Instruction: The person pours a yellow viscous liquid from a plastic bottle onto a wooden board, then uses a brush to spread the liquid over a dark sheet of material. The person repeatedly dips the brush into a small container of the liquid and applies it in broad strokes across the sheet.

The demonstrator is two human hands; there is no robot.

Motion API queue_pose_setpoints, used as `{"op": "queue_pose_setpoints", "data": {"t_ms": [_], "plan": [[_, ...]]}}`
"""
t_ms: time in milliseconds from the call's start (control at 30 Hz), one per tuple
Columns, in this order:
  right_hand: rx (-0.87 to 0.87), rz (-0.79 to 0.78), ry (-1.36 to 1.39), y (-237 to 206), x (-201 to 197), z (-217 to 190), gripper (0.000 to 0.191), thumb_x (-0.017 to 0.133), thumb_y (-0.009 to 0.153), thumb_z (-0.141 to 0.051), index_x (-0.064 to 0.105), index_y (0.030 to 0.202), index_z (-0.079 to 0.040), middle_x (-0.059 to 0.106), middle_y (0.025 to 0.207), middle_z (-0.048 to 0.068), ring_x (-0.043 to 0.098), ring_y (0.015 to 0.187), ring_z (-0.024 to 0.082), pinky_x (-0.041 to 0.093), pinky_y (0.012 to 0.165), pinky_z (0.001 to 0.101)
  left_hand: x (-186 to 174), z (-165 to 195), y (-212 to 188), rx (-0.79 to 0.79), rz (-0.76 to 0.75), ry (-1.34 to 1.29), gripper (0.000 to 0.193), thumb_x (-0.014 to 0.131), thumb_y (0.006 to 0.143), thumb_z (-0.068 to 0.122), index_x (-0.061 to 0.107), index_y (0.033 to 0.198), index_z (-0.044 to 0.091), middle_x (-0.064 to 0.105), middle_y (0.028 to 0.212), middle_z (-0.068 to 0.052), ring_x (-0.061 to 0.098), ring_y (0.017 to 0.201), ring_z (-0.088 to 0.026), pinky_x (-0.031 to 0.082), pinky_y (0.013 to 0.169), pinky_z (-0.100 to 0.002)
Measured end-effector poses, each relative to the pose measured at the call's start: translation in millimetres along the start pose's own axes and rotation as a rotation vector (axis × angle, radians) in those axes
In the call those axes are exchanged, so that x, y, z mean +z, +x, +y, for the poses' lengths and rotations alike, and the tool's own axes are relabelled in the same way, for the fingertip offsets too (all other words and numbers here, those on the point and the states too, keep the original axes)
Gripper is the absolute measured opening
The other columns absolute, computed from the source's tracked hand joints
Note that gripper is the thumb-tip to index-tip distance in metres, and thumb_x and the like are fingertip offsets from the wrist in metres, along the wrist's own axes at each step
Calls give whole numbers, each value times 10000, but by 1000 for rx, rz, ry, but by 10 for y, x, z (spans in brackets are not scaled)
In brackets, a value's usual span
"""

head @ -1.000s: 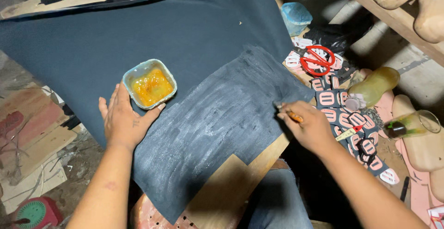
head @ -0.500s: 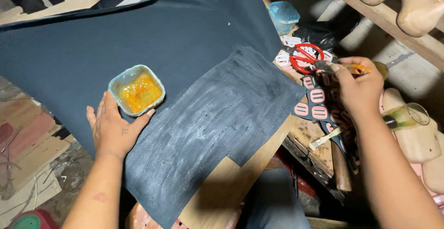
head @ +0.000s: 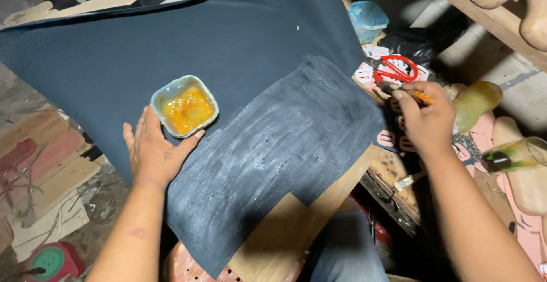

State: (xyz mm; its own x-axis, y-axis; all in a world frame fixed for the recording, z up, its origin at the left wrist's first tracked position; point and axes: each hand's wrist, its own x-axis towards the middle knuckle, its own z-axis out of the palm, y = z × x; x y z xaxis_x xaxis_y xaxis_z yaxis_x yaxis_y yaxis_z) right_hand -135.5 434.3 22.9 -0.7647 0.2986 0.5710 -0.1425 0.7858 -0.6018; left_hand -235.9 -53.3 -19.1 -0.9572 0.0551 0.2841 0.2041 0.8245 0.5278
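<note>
- Dark blue sheet (head: 188, 43) lies spread over a wooden board (head: 285, 236), its near part smeared with a whitish coat.
- Small square tub (head: 184, 106) of orange glue sits on the sheet.
- Left hand (head: 155, 152) rests flat, fingers spread, touching the tub's near side.
- Right hand (head: 424, 121) is off the sheet's right edge, fingers closed around an orange-handled brush (head: 419, 95).
- Red scissors (head: 395, 69) lie just beyond that hand.

hands: two, left hand (head: 152, 155) and right hand (head: 424, 123) | tubs: one of orange glue (head: 184, 106) at the left fingertips, one blue tub (head: 368, 20) beyond the right hand | dark sheets (head: 228, 54): one under the left hand | red scissors (head: 395, 69): one pair just beyond the right hand
</note>
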Motion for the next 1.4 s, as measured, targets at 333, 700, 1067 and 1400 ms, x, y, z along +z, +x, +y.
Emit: {"op": "queue_pose_setpoints", "data": {"t_ms": [333, 700, 1067, 1400], "plan": [[345, -295, 562, -360, 734, -972, 203, 680, 974, -91, 632, 1144, 8, 739, 988, 113, 723, 901, 179, 585, 848, 310, -24, -142, 28, -20, 40, -139, 1132, 792, 803, 555, 202, 1612, 26, 543, 1470, -220, 445, 1440, -325, 91, 1231, -573], [318, -406, 593, -660, 869, -1755, 273, 725, 905, -68, 695, 1167, 5, 765, 1086, 91, 718, 970, 148, 559, 888, 280, -51, -265, 29, -21, 47, -211, 995, 807, 779, 464, 312, 1570, 116, 496, 1533, -172, 403, 1465, -290, 77, 1236, -559], [-405, -533, 109, 490, 2350, -2588, 239, 837, 838, -219, 793, 1060, -142, 717, 805, 96, 621, 845, 248, 521, 767, 369, -185, -207, 59, -39, 7, -181, 873, 755, 804, 517, 398, 1517, 162, 589, 1433, -136, 350, 1479, -301, 57, 1224, -537], [-136, -1053, 366, 896, 2538, -2297, 182, 790, 838, -164, 772, 1003, -88, 786, 922, 15, 691, 837, 100, 551, 805, 261, -110, -199, 98, -61, 2, -72, 657, 631, 912, 521, 500, 1461, 184, 606, 1416, -92, 369, 1487, -286, 79, 1235, -544]]}}
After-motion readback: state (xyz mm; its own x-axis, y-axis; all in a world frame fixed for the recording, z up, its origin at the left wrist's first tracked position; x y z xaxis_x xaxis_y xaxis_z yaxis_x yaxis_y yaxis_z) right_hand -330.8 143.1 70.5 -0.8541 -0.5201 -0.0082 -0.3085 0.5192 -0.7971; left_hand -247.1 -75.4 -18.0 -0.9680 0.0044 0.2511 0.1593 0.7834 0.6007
